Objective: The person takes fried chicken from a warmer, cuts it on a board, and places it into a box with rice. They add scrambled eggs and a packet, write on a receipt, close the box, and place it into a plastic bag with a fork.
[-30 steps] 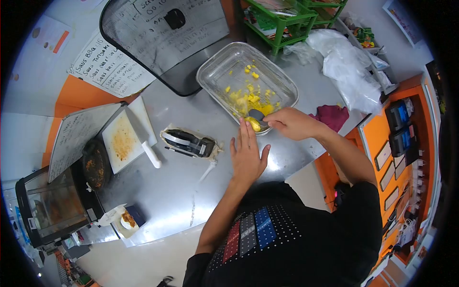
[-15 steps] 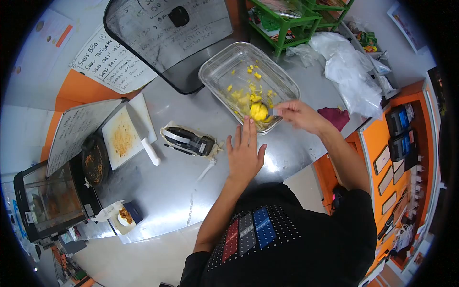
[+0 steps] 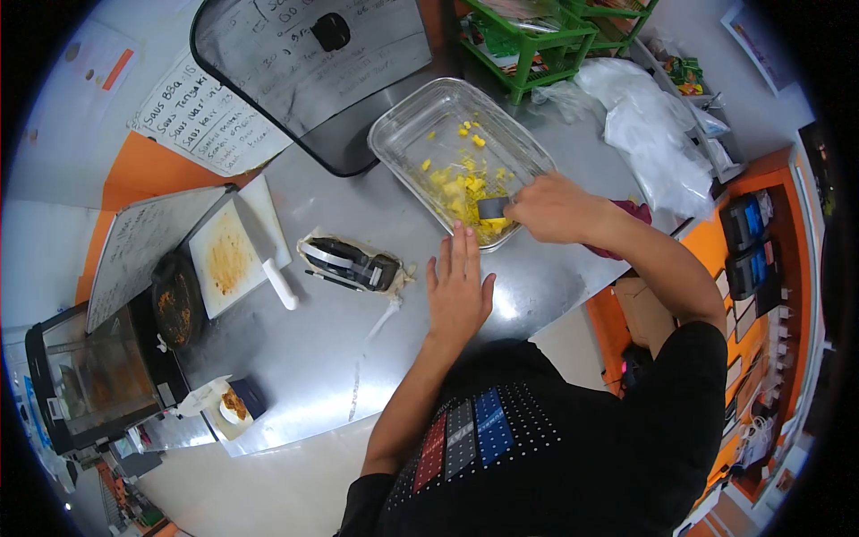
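Observation:
A clear glass baking dish (image 3: pixel 404 125) lies on the steel counter and holds several yellow food pieces (image 3: pixel 461 183). My right hand (image 3: pixel 555 208) grips a small dark scraper (image 3: pixel 493 208) whose blade sits inside the dish at its near side, among the yellow pieces. My left hand (image 3: pixel 459 285) rests flat on the counter, fingers spread, fingertips just short of the dish's near rim, holding nothing.
A dark tool on crumpled paper (image 3: pixel 353 262) lies left of my left hand. Farther left are a stained cutting board with a knife (image 3: pixel 234 253), a dark pan (image 3: pixel 177 309) and a glass-fronted appliance (image 3: pixel 85 380). A handwritten board (image 3: pixel 313 63), green rack (image 3: pixel 528 36), plastic bags (image 3: pixel 653 134) and a maroon cloth (image 3: pixel 632 211) surround the dish.
My right hand moved the scraper from the dish's near rim into the dish, lifting a clump of yellow food, then brought it back down at the near side. The left hand stayed put.

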A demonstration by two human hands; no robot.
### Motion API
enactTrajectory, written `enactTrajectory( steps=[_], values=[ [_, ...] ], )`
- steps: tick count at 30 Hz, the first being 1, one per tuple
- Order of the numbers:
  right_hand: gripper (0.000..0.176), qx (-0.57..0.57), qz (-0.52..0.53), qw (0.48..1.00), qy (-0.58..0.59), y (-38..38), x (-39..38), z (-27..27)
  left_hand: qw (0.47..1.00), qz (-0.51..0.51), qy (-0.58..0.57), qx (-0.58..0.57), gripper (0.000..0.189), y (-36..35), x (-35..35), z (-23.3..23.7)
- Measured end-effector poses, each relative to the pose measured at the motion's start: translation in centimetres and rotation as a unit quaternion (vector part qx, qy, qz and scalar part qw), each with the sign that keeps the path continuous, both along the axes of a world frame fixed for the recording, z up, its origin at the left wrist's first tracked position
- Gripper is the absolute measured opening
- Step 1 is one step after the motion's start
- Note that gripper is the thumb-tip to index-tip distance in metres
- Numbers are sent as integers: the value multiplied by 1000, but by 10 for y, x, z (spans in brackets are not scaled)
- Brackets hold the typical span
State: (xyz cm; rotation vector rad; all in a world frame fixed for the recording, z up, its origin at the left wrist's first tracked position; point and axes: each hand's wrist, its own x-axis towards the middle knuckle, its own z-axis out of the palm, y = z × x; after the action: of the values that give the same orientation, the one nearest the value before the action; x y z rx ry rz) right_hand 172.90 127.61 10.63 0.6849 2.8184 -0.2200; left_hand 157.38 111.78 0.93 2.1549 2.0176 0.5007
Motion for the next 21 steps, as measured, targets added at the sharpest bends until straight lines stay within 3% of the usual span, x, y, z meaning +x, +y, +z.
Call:
enactTrajectory(
  steps=[6,12,14,15,17,21],
  values=[
    [12,-164,13,986,30,4,-5,6,1000,-5,-24,-14,83,1,2,-4],
    [15,-254,-55,953,154,-1,-4,-23,999,-5,-32,-5,84,0,1,-5],
    [19,-342,-116,903,232,-3,6,-44,999,-5,-23,39,85,0,1,-11],
    [21,-383,-147,871,270,-6,11,-50,999,-2,-52,6,85,0,0,-10],
    [23,-455,-239,820,253,-11,15,-49,992,4,-109,-59,85,1,0,-5],
    [25,-556,-328,697,312,-26,25,-71,996,-10,-85,-7,86,3,-3,-5]
  ],
)
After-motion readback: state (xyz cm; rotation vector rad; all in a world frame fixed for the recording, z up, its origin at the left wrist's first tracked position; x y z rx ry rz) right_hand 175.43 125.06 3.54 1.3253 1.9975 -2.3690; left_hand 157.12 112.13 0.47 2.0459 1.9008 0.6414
